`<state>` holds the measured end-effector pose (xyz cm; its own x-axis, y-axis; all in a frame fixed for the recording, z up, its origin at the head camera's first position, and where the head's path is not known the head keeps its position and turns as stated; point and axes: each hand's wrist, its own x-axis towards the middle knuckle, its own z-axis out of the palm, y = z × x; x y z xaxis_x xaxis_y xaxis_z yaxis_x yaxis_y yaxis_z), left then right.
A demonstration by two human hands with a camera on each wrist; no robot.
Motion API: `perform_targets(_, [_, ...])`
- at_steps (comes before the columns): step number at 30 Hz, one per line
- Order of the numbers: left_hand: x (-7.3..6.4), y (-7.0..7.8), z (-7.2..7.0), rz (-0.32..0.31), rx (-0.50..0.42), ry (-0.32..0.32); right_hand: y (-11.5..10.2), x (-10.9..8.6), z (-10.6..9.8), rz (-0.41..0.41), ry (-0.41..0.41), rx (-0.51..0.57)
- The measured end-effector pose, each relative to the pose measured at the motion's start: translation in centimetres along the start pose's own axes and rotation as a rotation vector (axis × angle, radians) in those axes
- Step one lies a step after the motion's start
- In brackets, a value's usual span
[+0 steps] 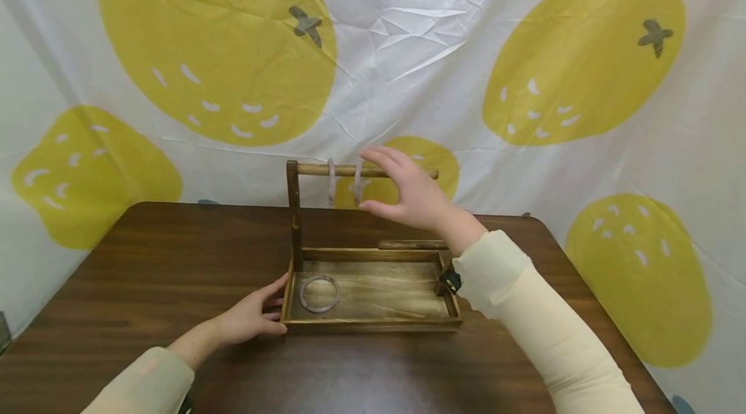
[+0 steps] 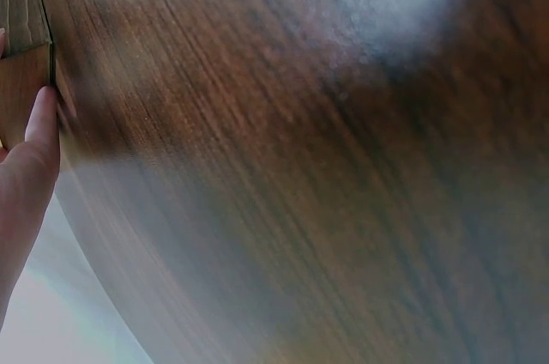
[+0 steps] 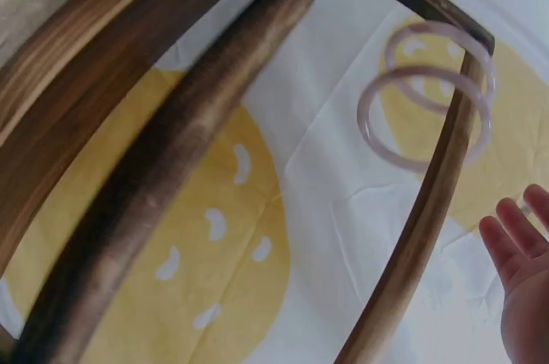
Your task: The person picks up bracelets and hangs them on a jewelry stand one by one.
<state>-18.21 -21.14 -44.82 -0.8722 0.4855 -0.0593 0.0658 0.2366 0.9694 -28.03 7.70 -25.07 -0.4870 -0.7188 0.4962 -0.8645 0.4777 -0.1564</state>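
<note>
A wooden jewelry stand has a shallow tray (image 1: 379, 322), a tall left post (image 1: 294, 207) and an upper rod (image 1: 315, 170) reaching right. Two pale, translucent pinkish bangles hang on that rod: an inner bangle (image 1: 331, 182) and an outer bangle (image 1: 358, 186). A third bangle (image 1: 319, 294) lies flat in the tray's left part. My right hand (image 1: 410, 197) is raised by the rod, thumb and fingers spread just right of the outer bangle; in the right wrist view, its fingertips (image 3: 510, 218) are apart from both hanging bangles. My left hand (image 1: 250, 317) touches the tray's left end with extended fingers.
A lower rod (image 1: 410, 245) runs behind the tray's right half, close under my right forearm; it looms large in the right wrist view. The stand sits on a dark wooden table (image 1: 192, 258). A white cloth with yellow fruit prints (image 1: 379, 77) hangs behind.
</note>
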Motion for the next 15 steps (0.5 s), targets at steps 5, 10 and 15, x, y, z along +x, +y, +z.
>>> perform_targets(5, [-0.1, 0.4, 0.1, -0.001, 0.006, 0.001, -0.4, -0.9, 0.2, -0.045, -0.032, 0.025])
perform_targets(10, [-0.1, 0.6, 0.1, -0.011, 0.013, -0.001, -0.8, -1.6, 0.7, -0.093, -0.054, 0.039])
perform_targets(15, [-0.2, 0.6, 0.2, -0.02, 0.014, -0.003, -1.2, -2.3, 1.5, -0.149, -0.068, 0.042])
